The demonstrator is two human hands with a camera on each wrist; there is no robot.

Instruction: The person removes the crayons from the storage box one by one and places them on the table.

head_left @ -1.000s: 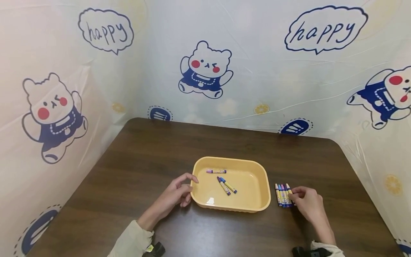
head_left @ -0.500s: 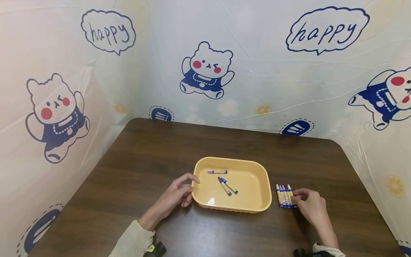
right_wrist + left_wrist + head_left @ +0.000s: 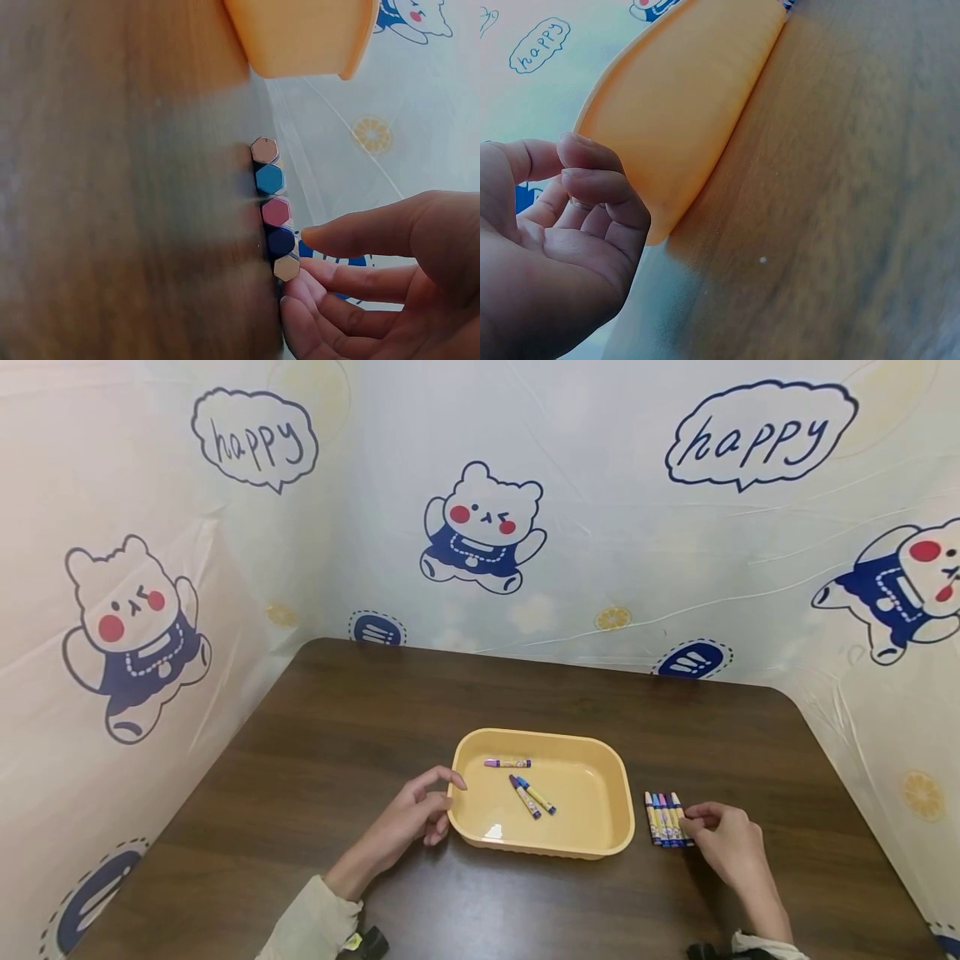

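rt hand barely moved, @ crayons

Glare dots the yellow tray; the wrist views look dimmer and softer.

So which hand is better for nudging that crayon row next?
Probably the right hand: its thumb and fingers are at the beige crayon ending the crayon row. The left hand is across the yellow tray, pinching its left rim.

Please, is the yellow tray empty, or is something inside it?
It is not empty: the head view shows three crayons lying inside the yellow tray, with bare floor around them.
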